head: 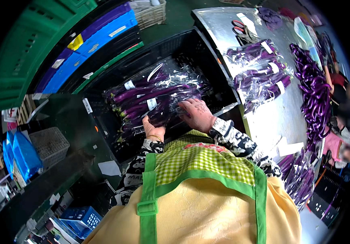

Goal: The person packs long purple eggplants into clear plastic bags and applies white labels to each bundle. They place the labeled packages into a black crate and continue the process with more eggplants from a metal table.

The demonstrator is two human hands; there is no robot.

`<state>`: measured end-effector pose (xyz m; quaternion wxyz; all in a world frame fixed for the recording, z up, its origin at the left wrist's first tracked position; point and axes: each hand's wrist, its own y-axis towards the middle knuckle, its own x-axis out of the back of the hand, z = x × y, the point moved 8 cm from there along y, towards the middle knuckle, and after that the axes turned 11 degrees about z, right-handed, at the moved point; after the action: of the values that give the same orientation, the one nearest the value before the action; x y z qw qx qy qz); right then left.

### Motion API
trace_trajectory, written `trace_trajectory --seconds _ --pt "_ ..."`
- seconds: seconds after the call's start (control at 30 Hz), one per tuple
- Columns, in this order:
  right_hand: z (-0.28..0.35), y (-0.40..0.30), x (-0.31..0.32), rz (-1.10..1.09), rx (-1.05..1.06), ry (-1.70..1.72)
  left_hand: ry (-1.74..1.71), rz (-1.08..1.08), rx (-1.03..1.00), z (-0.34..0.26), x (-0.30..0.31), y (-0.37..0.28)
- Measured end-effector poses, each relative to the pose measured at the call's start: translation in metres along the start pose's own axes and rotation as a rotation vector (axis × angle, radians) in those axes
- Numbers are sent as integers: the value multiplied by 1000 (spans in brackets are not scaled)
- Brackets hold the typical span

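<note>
Long purple eggplants in clear plastic bags [159, 93] lie in rows inside a black plastic crate [132, 65]. White labels mark some of the bags. My left hand [154, 131] is at the near side of the nearest bag [159, 114], thumb on top and fingers hidden beneath it. On the same bag's right end, my right hand [197, 115] has its fingers curled over the crinkled plastic. The green stem ends point left.
A metal table [272, 122] on the right carries bagged eggplants [260, 73], a heap of loose eggplants [313, 94] and red-handled scissors [238, 27]. Stacked blue crates [108, 29] and a green crate [40, 36] rise at upper left. People stand beyond the table.
</note>
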<state>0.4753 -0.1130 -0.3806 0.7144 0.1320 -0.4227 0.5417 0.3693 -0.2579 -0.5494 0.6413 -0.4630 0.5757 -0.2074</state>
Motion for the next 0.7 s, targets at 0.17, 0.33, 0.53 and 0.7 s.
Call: trace_trajectory --seconds 0.17,0.33,0.53,0.7 --pt "-16 -48 12 -77 -86 90 70 -70 335 36 53 20" --pt "-32 -73 15 -67 -186 122 677 429 614 66 -67 -27" --pt "-40 -87 12 -120 -223 211 1915 877 -491 106 -150 89" --pt "-62 -122 -3 -130 -351 234 2417 445 -819 120 -192 105"
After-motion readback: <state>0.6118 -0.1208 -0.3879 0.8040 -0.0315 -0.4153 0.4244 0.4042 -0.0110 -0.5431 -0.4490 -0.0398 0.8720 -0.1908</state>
